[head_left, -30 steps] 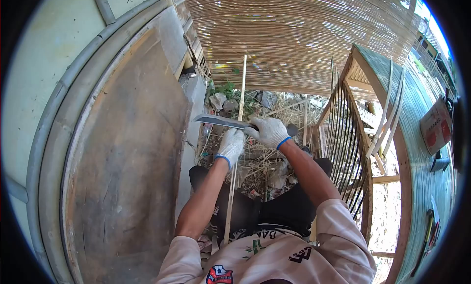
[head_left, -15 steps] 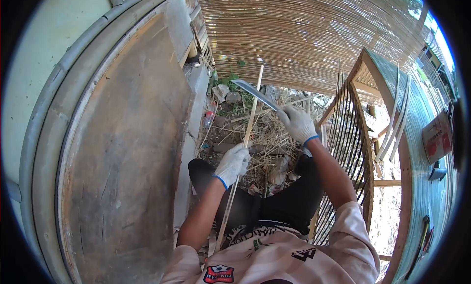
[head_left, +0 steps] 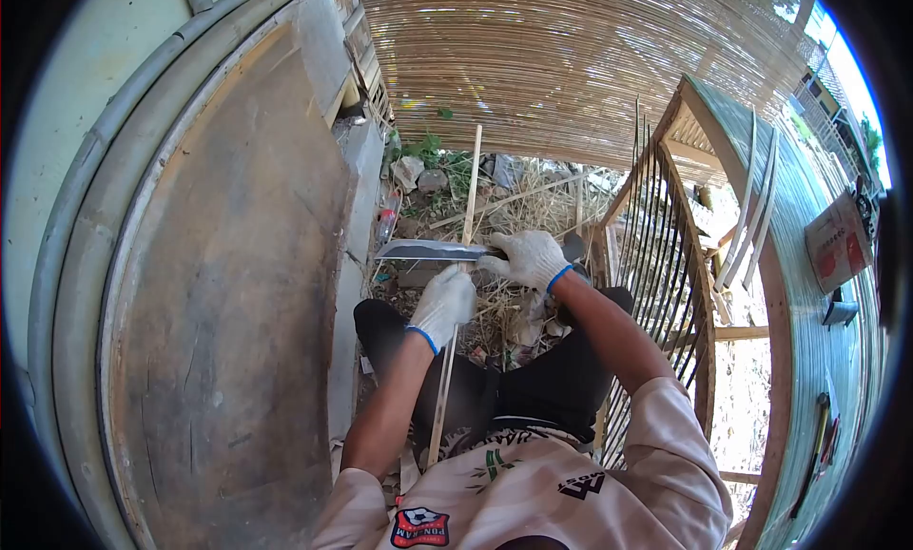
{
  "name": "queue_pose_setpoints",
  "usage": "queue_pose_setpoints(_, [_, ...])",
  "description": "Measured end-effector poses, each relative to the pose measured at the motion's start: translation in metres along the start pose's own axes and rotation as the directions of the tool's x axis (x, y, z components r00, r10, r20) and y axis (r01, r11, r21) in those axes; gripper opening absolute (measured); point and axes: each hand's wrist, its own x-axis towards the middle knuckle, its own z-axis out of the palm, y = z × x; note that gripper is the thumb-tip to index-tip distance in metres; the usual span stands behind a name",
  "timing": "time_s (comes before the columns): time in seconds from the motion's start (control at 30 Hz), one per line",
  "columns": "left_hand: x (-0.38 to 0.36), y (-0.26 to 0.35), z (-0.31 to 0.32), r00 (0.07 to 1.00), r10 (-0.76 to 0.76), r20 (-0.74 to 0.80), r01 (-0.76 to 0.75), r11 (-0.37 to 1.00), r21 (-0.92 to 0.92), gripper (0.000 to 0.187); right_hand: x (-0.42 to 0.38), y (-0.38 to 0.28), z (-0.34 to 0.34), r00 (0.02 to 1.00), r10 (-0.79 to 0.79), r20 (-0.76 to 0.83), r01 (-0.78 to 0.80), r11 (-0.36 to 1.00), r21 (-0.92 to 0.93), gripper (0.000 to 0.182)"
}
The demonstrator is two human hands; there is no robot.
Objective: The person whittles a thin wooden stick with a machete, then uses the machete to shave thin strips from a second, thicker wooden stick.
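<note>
My left hand (head_left: 444,305), in a white knit glove with a blue cuff, is closed round a long, thin, pale strip (head_left: 472,191) that looks like bamboo. The strip runs from near my waist up and away between my knees. My gloved right hand (head_left: 529,260) grips the handle of a machete (head_left: 428,251). Its blade points left and lies across the strip just beyond my left hand. Most of the handle is hidden inside my right fist.
Straw-like shavings and rubble (head_left: 533,203) cover the ground ahead. A large worn board (head_left: 228,293) stands left, a slatted bamboo screen (head_left: 552,65) beyond. To the right are a rack of thin rods (head_left: 666,255) and a greenish bench top (head_left: 808,331) with a box (head_left: 837,241).
My right hand has moved left and down, bringing the machete from a raised slant to lying nearly level across the strip. My left hand still holds the strip; the view has shifted slightly.
</note>
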Motion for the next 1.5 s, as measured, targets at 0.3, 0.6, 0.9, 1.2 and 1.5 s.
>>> queue_pose_setpoints(0.3, [-0.015,0.008,0.001,0.997,-0.018,0.073,0.023,0.997,-0.068,0.022,0.0,0.003,-0.02,0.994,0.106,0.027,-0.106,0.994,-0.003,0.054])
queue_pose_setpoints(0.6, [-0.005,-0.005,-0.006,0.996,0.01,0.084,-0.002,0.995,-0.098,0.007,-0.015,-0.03,-0.023,0.995,0.027,0.099,-0.029,0.999,0.016,0.058])
queue_pose_setpoints(0.9, [-0.017,-0.002,-0.005,0.995,-0.018,0.095,0.026,0.996,-0.084,0.008,-0.005,-0.013,-0.013,0.986,0.105,0.127,-0.117,0.99,0.085,0.059])
queue_pose_setpoints(1.2, [-0.021,-0.007,0.009,1.0,-0.007,0.03,0.009,0.997,-0.07,0.01,-0.004,0.011,-0.022,0.988,-0.042,0.15,0.05,0.998,-0.048,0.056])
queue_pose_setpoints(1.5, [-0.033,-0.002,0.009,0.993,-0.089,0.075,0.096,0.991,-0.097,0.03,-0.005,0.047,-0.025,0.996,-0.055,0.066,0.06,0.995,-0.078,0.058])
